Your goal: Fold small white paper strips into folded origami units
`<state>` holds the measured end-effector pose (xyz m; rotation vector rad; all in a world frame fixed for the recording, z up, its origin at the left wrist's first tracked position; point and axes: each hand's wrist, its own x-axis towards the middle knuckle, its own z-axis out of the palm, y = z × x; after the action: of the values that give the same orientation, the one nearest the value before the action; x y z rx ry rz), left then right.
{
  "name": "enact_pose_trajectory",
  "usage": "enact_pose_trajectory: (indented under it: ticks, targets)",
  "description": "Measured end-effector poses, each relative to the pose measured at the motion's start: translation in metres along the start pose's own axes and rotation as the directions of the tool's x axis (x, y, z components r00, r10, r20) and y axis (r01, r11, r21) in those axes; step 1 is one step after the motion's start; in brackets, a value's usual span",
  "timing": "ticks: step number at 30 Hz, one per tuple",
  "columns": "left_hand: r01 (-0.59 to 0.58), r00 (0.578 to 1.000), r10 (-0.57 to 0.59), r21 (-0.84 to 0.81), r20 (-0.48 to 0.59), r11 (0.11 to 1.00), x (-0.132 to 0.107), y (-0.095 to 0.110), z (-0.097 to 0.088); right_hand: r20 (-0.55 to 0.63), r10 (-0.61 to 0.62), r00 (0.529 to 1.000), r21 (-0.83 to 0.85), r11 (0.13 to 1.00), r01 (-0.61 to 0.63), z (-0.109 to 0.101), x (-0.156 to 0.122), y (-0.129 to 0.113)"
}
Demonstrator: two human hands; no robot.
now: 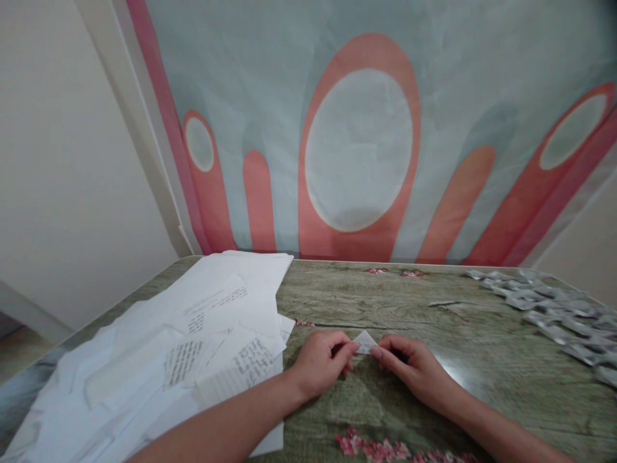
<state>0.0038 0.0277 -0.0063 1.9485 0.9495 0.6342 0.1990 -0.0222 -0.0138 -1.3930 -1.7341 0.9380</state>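
Note:
My left hand (322,361) and my right hand (409,365) meet at the middle of the table, low over its surface. Between their fingertips they pinch a small folded piece of white paper (365,342), with one pointed corner sticking up. Both hands have their fingers curled closed around the paper's ends. A loose heap of white sheets (193,347), some with handwriting, lies just left of my left forearm.
The table (434,321) has a green-grey wood-grain cover with small red flower prints. Several small grey folded paper pieces (554,308) lie in a row at the far right. A wall hanging with red loops (359,148) rises behind the table.

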Motion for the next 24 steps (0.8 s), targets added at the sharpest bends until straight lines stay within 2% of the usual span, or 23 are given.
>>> enact_pose_trajectory:
  ticks: [8,13,17,20,24]
  targets:
    - [0.083,0.997,-0.082,-0.145,0.009,0.986,0.0010,-0.0013,0.0013,-0.023,-0.040,0.999,-0.037,0.999,0.039,-0.0014,-0.0008,0.0032]
    - [0.116,0.993,-0.120,-0.240,0.000,0.964,0.0027,-0.0028,0.0015,-0.045,-0.012,0.999,0.001,1.000,0.012,-0.0013,0.0012,0.0047]
    - [0.132,0.990,-0.139,-0.270,-0.008,0.954,0.0028,-0.0024,0.0009,-0.021,-0.036,0.999,0.020,0.999,0.036,-0.0028,0.0002,0.0010]
    - [0.090,0.995,-0.100,-0.265,-0.025,0.960,0.0023,-0.0003,-0.0001,-0.014,-0.047,0.999,0.014,0.999,0.047,-0.0029,-0.0011,-0.0001]
    - [-0.040,0.991,0.023,-0.130,-0.128,0.991,0.0006,0.0039,-0.0017,-0.022,-0.026,0.999,0.009,1.000,0.026,-0.0006,-0.0010,0.0044]
